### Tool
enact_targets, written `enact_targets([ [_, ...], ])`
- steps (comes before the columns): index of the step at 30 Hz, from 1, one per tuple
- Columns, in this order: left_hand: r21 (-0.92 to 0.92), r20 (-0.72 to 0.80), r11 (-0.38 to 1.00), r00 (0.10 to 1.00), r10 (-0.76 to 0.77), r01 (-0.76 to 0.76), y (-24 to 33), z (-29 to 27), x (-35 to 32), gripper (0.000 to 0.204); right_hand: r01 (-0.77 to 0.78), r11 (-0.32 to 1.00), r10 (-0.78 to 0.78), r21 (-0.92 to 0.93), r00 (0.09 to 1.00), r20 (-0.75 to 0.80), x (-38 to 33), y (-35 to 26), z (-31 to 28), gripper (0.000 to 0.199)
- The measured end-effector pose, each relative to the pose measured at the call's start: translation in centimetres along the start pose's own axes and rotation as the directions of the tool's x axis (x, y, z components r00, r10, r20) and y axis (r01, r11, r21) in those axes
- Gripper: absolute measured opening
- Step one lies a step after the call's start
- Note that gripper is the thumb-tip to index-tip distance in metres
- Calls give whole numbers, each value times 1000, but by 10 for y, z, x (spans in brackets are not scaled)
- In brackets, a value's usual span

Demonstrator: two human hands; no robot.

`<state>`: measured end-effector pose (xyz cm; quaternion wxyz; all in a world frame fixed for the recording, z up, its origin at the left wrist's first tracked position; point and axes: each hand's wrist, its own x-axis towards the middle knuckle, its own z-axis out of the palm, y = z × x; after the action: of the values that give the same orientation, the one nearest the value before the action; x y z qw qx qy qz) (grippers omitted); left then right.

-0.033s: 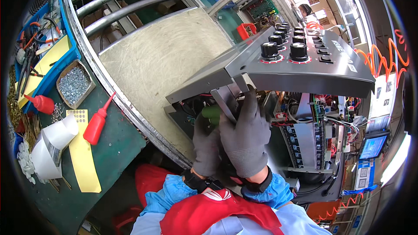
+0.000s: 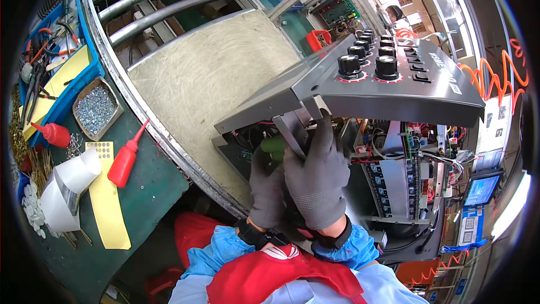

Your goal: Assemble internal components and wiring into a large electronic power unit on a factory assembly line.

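Note:
A dark grey metal housing (image 2: pixel 394 104) with black knobs on its panel stands tilted before me, its near side exposing wires and circuit boards. My right hand (image 2: pixel 318 177), in a grey glove, grips a flat metal bracket (image 2: pixel 292 129) beneath the panel's left corner. Its index finger reaches up to a small tab there; the thumb lies against the bracket. Close on its left, my gloved left hand (image 2: pixel 266 188) curls its fingers around a green rounded piece (image 2: pixel 274 147) at the opening. The far end of that piece and some left fingertips are hidden.
A bare metal plate (image 2: pixel 208 62) lies left of the housing, with conveyor rollers (image 2: pixel 169 17) beyond. The green bench at left bears a red bottle (image 2: pixel 124 163), a tray of small metal fasteners (image 2: pixel 97 110) and a blue tool bin (image 2: pixel 93 70). A screen (image 2: pixel 482 190) stands at right.

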<state>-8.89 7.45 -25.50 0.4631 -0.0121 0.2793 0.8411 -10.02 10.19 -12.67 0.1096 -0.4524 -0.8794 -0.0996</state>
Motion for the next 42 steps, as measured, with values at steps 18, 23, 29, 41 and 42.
enact_targets([
  [18, -131, 9, 990, 999, -48, 49, 29, 19, -10, 56, 121, 796, 26, 593, 972, -234, -17, 23, -29, 53],
  [23, 21, -38, 998, 997, -59, 60, 29, 18, -14, 61, -165, 713, 219, 681, 976, 7, -38, 83, -67, 38],
  [29, 113, 43, 993, 999, -21, 16, 18, 8, -13, 56, -107, 848, 57, 519, 992, 112, -53, 86, -66, 37],
  [41, 767, 222, 567, 953, 205, -301, 7, -16, -21, 54, 100, 798, -344, 594, 886, 312, -158, 121, 44, 43],
  [42, 804, 252, 498, 945, 208, -324, 3, -20, -22, 50, 170, 663, -410, 729, 897, 164, -161, 129, 65, 47],
])
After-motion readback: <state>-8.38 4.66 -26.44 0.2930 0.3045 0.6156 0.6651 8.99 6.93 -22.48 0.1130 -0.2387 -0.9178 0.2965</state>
